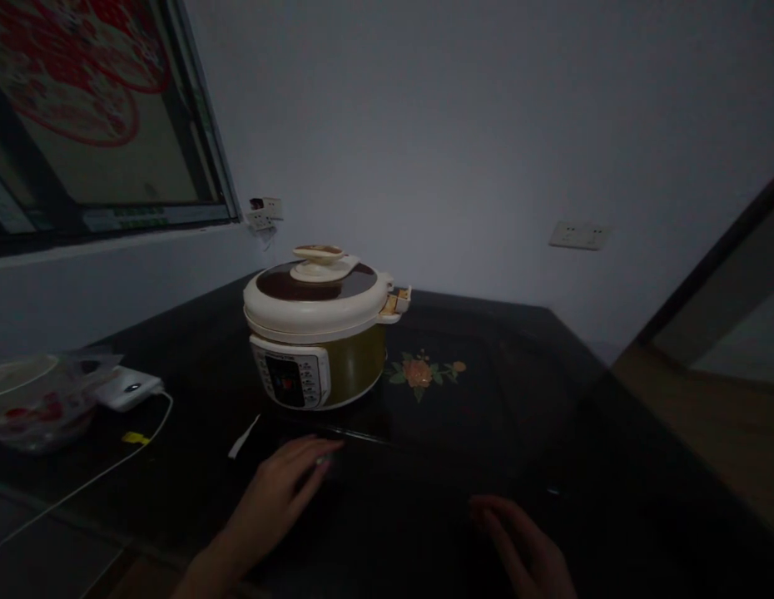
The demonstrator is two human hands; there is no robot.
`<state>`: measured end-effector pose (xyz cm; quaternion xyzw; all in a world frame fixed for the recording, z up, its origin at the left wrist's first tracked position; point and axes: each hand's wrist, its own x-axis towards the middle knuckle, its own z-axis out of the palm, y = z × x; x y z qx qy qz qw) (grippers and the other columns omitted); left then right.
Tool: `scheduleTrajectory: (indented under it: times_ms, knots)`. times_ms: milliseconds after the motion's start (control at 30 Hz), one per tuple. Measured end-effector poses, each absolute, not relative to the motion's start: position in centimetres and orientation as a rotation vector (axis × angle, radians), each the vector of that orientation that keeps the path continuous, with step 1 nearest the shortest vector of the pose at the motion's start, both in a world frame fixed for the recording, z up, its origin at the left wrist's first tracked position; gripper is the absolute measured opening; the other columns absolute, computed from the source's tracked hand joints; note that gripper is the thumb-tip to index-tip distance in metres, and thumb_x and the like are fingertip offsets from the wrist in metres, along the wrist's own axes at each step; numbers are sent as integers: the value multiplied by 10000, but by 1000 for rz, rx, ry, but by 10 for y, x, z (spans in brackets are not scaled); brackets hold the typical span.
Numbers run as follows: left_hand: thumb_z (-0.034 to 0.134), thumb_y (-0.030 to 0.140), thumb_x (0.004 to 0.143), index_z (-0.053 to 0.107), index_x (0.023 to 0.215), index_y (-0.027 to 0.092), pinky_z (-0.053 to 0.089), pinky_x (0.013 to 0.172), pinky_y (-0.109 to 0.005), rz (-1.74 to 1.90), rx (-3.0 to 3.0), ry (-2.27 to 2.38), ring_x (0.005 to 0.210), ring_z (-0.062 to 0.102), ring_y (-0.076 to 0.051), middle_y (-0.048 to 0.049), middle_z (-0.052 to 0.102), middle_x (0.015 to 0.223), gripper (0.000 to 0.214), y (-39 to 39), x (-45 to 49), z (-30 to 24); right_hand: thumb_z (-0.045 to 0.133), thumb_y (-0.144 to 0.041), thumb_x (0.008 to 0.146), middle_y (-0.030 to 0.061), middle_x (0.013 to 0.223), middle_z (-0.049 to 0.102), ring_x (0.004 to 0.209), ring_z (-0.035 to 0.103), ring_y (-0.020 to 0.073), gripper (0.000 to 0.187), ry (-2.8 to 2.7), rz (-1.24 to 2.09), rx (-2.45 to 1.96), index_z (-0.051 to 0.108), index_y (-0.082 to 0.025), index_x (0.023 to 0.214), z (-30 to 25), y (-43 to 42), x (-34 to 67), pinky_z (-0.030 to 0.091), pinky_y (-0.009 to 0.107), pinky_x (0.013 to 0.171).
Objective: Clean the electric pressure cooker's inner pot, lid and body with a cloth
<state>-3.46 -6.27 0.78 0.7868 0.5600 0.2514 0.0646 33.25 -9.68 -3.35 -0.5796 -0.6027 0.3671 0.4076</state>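
A cream and olive-green electric pressure cooker (355, 366) stands with its lid on, its control panel (290, 376) angled toward me. My left hand (280, 487) is just in front of it, over the dark tabletop, with fingers stretched and thumb apart. No object shows in that hand. Farther right, at the bottom of the view, my right hand (524, 541) is partly cut off by the frame. Its fingers are slightly bent, with a gap to the thumb, and nothing is visible in it. A thin white strip (244, 437) lies beside the cooker, left of my left hand.
On the dark table (549, 416), a white power strip (128, 388) trails a cord at the left. Beside it sits a bowl (31, 395) with clear plastic over it. A flower pattern (418, 372) decorates the tabletop. Wall sockets (578, 235) are behind.
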Motion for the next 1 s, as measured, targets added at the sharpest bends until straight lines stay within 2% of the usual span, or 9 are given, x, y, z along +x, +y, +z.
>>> scheduleTrajectory:
  times_ms: [100, 233, 333, 533, 633, 733, 1000]
  knots:
    - [430, 329, 944, 687, 1102, 240, 502, 907, -340, 915, 2070, 1299, 1012, 657, -201, -60, 722, 1086, 314, -51, 38, 35, 566, -566, 831, 77, 1032, 735, 972, 695, 245, 377, -1436, 987, -1405, 711, -252, 981, -5, -87, 324, 560, 327, 861]
    - [548, 384, 872, 706, 836, 163, 480, 867, -338, 923, 1576, 875, 870, 653, -198, -61, 721, 847, 273, -5, 128, 39, 582, -594, 814, 88, 1189, 671, 1096, 634, 254, 445, -1293, 1030, -1191, 649, -253, 1092, 20, -51, 305, 500, 401, 960]
    - [461, 422, 897, 659, 873, 134, 503, 769, -333, 906, 1425, 865, 779, 653, -182, -63, 692, 797, 350, 26, 165, 15, 588, -625, 793, 93, 1236, 634, 1157, 592, 255, 500, -1074, 1090, -1099, 602, -253, 1126, 12, -16, 292, 469, 424, 988]
    - [546, 536, 823, 633, 796, 135, 484, 690, -324, 855, 1330, 876, 691, 615, -175, -39, 642, 724, 411, 21, 158, -26, 570, -622, 808, 98, 1118, 683, 1027, 651, 259, 481, -1027, 1293, -1033, 615, -238, 1093, -21, 8, 268, 531, 405, 835]
    - [604, 521, 786, 641, 789, 148, 476, 711, -330, 842, 1375, 860, 731, 608, -186, -35, 651, 757, 375, 6, 143, -31, 569, -599, 828, 90, 1071, 707, 1043, 650, 252, 451, -1106, 1355, -962, 645, -228, 1073, -24, -5, 256, 497, 410, 911]
    - [586, 488, 808, 634, 752, 155, 468, 692, -325, 816, 1423, 851, 698, 590, -183, -24, 633, 715, 341, 0, 137, -33, 539, -577, 859, 75, 1087, 707, 1069, 639, 243, 423, -1153, 1384, -947, 652, -245, 1096, -25, -18, 251, 462, 408, 962]
    - [514, 417, 875, 651, 860, 153, 459, 753, -333, 755, 1497, 929, 785, 585, -194, -39, 647, 814, 298, 1, 133, -39, 530, -544, 879, 54, 1056, 702, 1035, 634, 230, 367, -1205, 1365, -992, 667, -265, 1075, -29, -22, 254, 451, 371, 941]
